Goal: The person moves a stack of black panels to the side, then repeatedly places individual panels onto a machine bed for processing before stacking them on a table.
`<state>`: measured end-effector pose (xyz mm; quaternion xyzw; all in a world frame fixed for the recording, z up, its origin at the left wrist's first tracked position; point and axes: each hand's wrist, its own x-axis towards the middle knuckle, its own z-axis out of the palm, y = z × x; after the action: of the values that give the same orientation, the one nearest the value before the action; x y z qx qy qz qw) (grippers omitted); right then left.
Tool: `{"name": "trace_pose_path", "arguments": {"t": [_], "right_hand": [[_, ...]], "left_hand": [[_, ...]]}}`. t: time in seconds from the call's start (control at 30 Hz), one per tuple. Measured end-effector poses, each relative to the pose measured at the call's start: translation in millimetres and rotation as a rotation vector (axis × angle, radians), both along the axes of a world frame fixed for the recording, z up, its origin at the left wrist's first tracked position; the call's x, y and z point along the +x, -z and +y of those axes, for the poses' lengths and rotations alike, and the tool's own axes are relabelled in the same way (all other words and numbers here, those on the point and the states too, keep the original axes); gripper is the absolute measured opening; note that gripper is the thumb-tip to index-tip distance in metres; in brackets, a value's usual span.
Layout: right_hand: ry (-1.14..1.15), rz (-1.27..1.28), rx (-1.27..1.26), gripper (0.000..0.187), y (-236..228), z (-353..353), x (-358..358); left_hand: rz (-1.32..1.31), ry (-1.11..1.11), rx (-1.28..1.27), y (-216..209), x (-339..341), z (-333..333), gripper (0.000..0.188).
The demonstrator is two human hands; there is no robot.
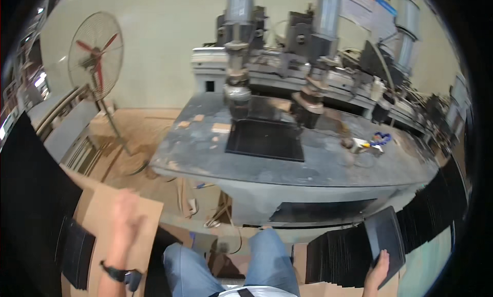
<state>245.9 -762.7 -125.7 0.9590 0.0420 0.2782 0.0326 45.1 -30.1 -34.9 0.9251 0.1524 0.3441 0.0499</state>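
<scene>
My left hand [126, 212] is smeared by motion above a sheet of brown cardboard [149, 220], so its fingers cannot be made out; a dark band with a small device is on that wrist. Low on the right, my right hand [379, 270] grips the lower part of a thin dark panel [384, 233] with rounded corners. That panel stands tilted against a row of similar black panels [334, 258]. On the grey machine table [190, 148] in front of me lies another flat black panel [266, 140], its far edge beneath the machine's heads.
Vertical cylinders with heads [239, 91] rise over the table's back. Wood scraps [221, 127] and a blue coiled item [381, 138] lie on it. A fan [96, 55] stands at far left. More black panels [77, 253] sit at lower left, others [431, 215] at right.
</scene>
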Motion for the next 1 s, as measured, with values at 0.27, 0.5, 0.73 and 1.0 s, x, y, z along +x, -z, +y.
{"name": "trace_pose_path", "arguments": {"t": [0.27,0.5,0.73,1.0], "right_hand": [[-0.465,-0.131,0.162,0.043,-118.1,140.0,12.4],[-0.914,-0.170,0.127,0.042,-154.4,268.6,126.9],[-1.009,0.023,-0.026,0.047,-75.3,398.7,227.6],[-0.962,0.283,0.152,0.047,-59.9,434.3,286.6]], "left_hand": [[0.379,0.359,-0.008,27.0,349.7,-115.1,0.080],[0.284,0.420,0.111,14.5,285.5,-147.6,0.067],[0.031,0.466,0.413,21.2,53.4,-105.6,0.030],[0.280,-0.427,0.431,-18.0,-197.0,-85.7,0.031]]}}
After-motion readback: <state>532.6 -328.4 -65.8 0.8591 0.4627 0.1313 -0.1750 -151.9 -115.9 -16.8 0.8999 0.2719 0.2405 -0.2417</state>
